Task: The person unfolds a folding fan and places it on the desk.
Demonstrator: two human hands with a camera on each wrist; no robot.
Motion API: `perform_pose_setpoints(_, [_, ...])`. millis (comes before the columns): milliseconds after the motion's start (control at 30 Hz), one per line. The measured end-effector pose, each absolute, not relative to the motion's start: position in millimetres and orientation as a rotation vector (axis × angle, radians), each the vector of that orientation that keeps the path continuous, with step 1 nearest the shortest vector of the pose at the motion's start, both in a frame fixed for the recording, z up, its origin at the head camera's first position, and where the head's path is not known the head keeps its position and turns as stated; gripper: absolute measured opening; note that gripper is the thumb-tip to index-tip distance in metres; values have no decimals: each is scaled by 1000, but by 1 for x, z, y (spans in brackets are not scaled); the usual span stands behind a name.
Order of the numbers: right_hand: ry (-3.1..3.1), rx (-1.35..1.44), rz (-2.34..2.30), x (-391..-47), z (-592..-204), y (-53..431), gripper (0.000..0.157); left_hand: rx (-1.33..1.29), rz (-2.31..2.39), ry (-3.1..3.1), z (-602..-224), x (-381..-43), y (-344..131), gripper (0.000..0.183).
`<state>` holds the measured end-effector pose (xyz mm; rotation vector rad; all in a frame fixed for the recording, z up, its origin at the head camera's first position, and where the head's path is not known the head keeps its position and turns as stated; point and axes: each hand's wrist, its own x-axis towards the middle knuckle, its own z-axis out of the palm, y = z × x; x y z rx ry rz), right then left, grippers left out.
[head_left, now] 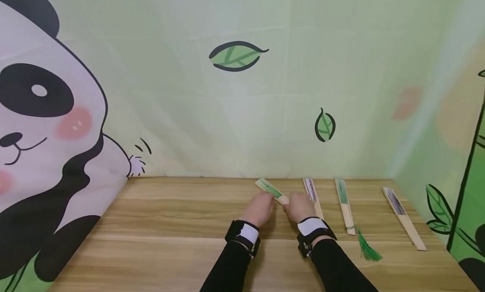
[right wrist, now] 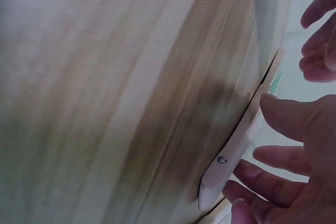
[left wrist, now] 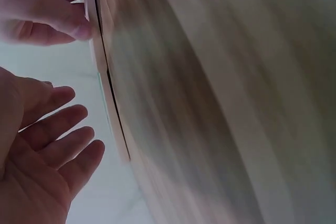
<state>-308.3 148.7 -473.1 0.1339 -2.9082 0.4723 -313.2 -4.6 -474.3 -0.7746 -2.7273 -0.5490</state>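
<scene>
A folded hand fan (head_left: 272, 189) with a green printed panel lies slantwise near the back of the wooden table, in front of both hands. My right hand (head_left: 300, 206) grips its pivot end; in the right wrist view the thumb and fingers (right wrist: 283, 116) are on the pale wooden ribs near a metal rivet. Beside the fan's green end is my left hand (head_left: 259, 210). The left wrist view shows that hand's fingers (left wrist: 71, 129) loosely spread, a small gap from the fan.
Right of my hands lie a folded fan with a purple print (head_left: 310, 189), a green fan (head_left: 342, 195) with a green tassel (head_left: 367, 245), and another purple-print fan (head_left: 395, 203). A panda-printed backdrop (head_left: 182, 94) rises at the table's (head_left: 151, 224) back edge.
</scene>
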Motion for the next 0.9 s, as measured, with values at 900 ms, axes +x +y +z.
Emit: perform_pose_setpoints(900, [-3058, 3, 473, -310, -465, 138, 12, -132, -1495, -2735, -492, -340, 38, 39])
